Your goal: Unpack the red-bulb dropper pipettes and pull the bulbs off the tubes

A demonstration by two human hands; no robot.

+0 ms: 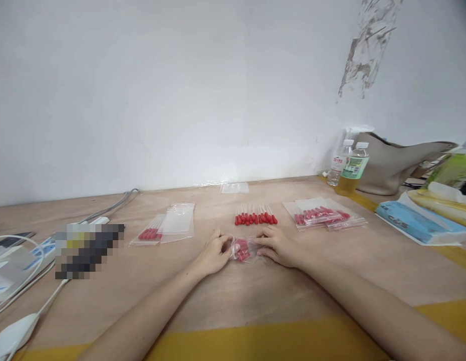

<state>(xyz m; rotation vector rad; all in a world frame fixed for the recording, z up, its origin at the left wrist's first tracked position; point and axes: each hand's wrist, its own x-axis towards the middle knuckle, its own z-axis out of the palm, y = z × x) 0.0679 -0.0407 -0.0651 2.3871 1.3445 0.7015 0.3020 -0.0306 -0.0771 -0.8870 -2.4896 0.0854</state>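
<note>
A clear plastic bag (242, 249) with several red-tipped pieces in it lies between my hands at the middle of the table. My left hand (218, 252) pinches the bag's left edge. On the opposite edge, my right hand (275, 245) has its thumb and fingers closed on the plastic. Just beyond is a row of red-tipped sticks (256, 218), their pale shafts pointing at the wall. Filled clear bags (319, 214) overlap to the right. To the left, one filled bag (150, 233) lies beside flat clear bags (178, 223) that show no red inside.
Another flat bag (235, 188) lies by the wall. At the right stand two bottles (352, 168), a grey-brown bag (383, 163) and a blue tissue pack (421, 223). Cables, a power strip (47, 253) and a white plug-like object (15, 336) occupy the left side.
</note>
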